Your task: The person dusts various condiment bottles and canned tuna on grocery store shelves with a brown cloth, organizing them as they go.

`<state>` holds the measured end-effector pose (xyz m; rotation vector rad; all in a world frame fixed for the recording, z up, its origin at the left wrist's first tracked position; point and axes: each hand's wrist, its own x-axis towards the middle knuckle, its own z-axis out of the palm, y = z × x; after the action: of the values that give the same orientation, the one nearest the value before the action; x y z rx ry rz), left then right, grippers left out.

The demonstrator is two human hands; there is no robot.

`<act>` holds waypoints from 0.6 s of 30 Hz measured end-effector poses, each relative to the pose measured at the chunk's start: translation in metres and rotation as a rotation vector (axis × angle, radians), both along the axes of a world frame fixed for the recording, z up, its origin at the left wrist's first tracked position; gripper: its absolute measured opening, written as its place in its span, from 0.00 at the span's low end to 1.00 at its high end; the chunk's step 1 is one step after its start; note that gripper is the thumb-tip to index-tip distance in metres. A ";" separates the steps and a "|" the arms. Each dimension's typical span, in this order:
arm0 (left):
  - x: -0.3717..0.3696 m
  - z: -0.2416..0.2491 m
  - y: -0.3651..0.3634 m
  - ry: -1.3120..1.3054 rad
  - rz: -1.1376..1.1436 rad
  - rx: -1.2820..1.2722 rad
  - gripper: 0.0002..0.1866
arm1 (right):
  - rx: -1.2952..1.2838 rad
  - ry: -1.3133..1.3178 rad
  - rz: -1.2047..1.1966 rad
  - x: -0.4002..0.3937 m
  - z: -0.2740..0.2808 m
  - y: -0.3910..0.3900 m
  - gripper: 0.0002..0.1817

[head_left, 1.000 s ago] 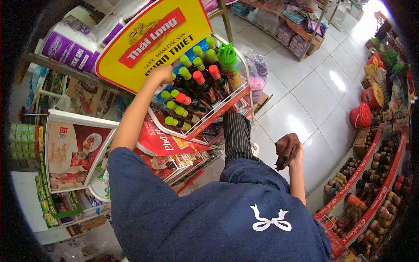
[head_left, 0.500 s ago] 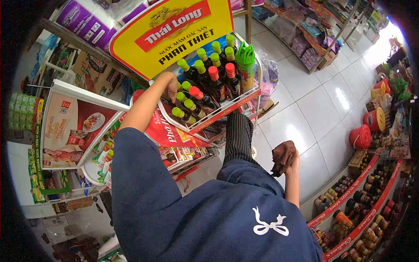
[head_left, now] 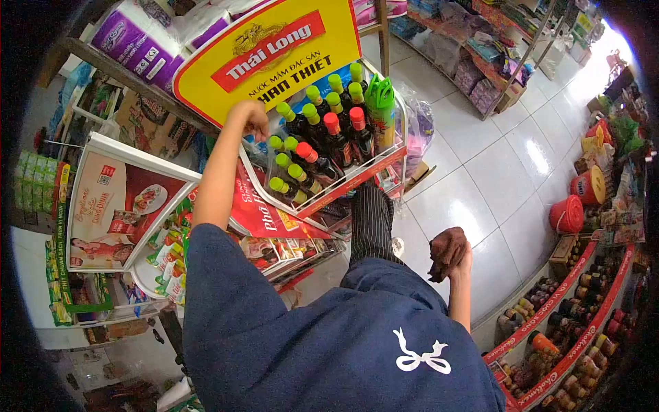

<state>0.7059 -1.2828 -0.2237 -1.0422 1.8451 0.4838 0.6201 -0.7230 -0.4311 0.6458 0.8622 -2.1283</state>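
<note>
In the head view, the left hand [head_left: 250,121] is in front of the yellow Thái Long sign [head_left: 268,51], beside the green-capped bottles [head_left: 294,122] in the wire rack [head_left: 357,180]; I cannot tell its grip. The right hand [head_left: 464,259] has its grip closed on a crumpled brown cloth [head_left: 447,253] above the tiled floor [head_left: 449,199].

Head view, facing down over hands, shelves around.

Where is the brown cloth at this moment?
In the head view, the brown cloth is in the right hand, above the tiled floor, right of the striped trouser leg.
</note>
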 end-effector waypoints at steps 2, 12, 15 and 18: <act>0.012 0.034 0.011 0.401 -0.010 -0.095 0.06 | -0.035 0.034 0.032 0.002 -0.002 0.003 0.24; 0.006 0.014 0.016 -0.022 -0.049 -0.424 0.05 | 0.001 0.043 0.071 0.003 -0.003 -0.004 0.22; 0.007 -0.031 0.022 -0.128 -0.226 -0.527 0.06 | -0.047 0.054 0.101 0.001 -0.019 0.001 0.22; 0.004 -0.049 0.028 -0.192 -0.295 -0.634 0.05 | -0.043 0.047 0.109 -0.002 -0.032 0.006 0.23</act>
<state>0.7098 -1.2549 -0.2723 -1.1404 1.9740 -0.3929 0.6185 -0.7172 -0.4631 0.5168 0.8550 -2.0648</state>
